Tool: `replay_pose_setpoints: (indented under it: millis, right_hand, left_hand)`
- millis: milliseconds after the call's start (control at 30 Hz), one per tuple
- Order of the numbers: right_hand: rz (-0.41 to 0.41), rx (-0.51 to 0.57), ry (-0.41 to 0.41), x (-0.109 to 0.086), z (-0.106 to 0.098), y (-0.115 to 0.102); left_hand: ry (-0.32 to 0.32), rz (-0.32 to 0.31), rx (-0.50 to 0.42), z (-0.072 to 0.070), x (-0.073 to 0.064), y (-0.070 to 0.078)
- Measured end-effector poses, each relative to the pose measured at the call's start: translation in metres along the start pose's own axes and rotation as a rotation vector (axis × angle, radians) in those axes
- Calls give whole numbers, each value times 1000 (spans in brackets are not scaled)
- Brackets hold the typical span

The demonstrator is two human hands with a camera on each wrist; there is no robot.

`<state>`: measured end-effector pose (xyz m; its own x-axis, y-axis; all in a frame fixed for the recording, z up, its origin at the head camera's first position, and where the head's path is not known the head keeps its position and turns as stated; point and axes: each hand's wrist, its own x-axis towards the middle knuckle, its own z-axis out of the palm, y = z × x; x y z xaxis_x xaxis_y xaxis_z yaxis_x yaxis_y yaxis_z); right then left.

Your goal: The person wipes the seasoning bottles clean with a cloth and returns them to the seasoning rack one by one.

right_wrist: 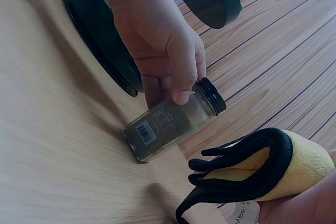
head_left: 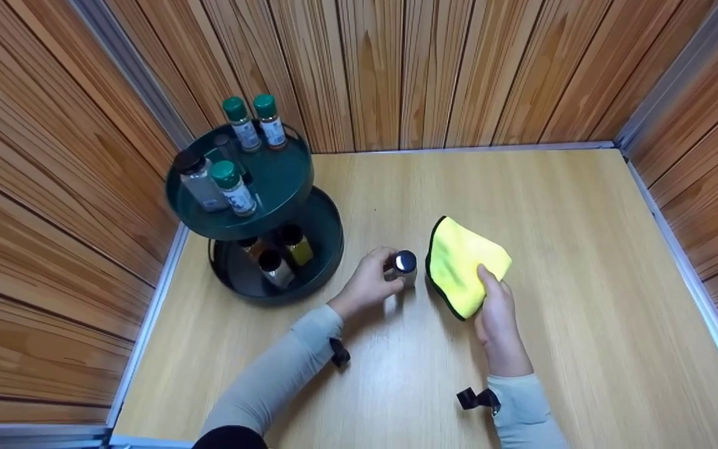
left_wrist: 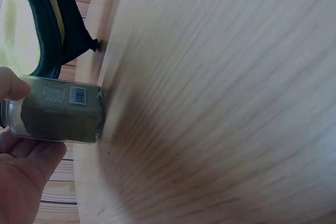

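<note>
My left hand (head_left: 368, 284) grips a clear square spice jar (right_wrist: 167, 124) with a black lid, fingers and thumb on opposite sides near its neck. The jar stands upright at the table surface, and powder and a barcode label show through its glass in the left wrist view. In my right hand (head_left: 497, 312) is a folded yellow cleaning cloth (head_left: 462, 265) with black edging, thumb on top. The cloth is just to the right of the jar, a small gap between them in the head view. A white tag (right_wrist: 247, 213) hangs from the cloth.
A dark green two-tier round rack (head_left: 278, 187) stands at the left. Its upper tier holds several jars, among them a green-capped one (head_left: 234, 189); the lower tier holds dark-capped jars (head_left: 276, 269). Wood-panelled walls (head_left: 371, 75) close off the table (head_left: 583, 262) at the back and sides.
</note>
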<state>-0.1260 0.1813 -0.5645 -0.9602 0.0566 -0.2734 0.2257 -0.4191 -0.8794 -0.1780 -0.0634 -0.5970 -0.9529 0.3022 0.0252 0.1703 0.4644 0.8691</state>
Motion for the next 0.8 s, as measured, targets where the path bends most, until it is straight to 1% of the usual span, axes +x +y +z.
replay_pose_setpoints:
  millis: [100,200,333,433,500,633,700,800]
  right_hand:
    - [13,-17,-8,2,1,-2]
    - [14,-48,-12,5,4,-5]
    - [19,-121,-21,12,15,-5]
    - [47,-197,-49,17,28,-2]
    - [69,-257,-77,20,37,1]
    - [85,-383,-103,23,55,3]
    - [66,-471,-108,23,62,3]
    - [0,-650,-133,22,71,4]
  left_hand:
    - [-20,-26,20,0,-1,3]
    - [-36,-32,44,0,0,5]
    - [-35,-34,24,0,1,8]
    - [-31,-53,-6,0,2,9]
    - [-25,-68,-3,0,1,9]
    - [-10,-93,43,-1,1,12]
    - [-6,-102,46,-1,1,12]
    - [1,-105,35,-1,0,12]
